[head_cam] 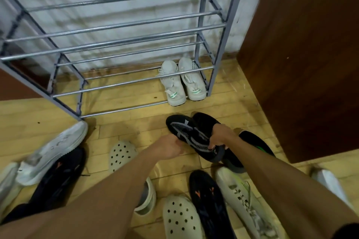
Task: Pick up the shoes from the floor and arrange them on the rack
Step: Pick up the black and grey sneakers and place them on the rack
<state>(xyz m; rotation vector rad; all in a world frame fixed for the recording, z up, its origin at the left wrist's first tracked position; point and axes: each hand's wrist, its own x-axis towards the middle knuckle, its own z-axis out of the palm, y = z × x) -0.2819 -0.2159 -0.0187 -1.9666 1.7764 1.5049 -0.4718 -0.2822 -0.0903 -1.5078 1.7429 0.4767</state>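
Both forearms fill the lower frame, w/ loose shoes packed round them on the wood floor (120,108): a perforated clog (179,217) at bottom centre, a black trainer w/ orange marks (208,198) just right of it, a pale lace-up trainer (242,198) beside that. A second clog (121,154) is seen under the left forearm; a white trainer (56,151) lies over a dark shoe (58,178) at far left. Open floor is left only in a strip between this clutter and the rack's front rail.

The rack (124,24) — grey frame, chrome rails — is set against the pale wall; a brown cabinet (303,54) closes in the right side, near the rack's right post. Only the lowest tier is occupied: a white pair w/ green heel stripes (182,81) at its right end, toes to the wall, side by side. Upper tiers are seen as bare rails.

A black mesh shoe w/ grey stripes (191,136) is held above the floor, toe pointing up-left, in front of the rack. The right hand (220,134) is closed over its heel end, fingers curled into the opening. The left hand (169,147) is curled at the shoe's left edge — touching it; a firm grip cannot be told. Another black shoe (206,122) lies just behind it.
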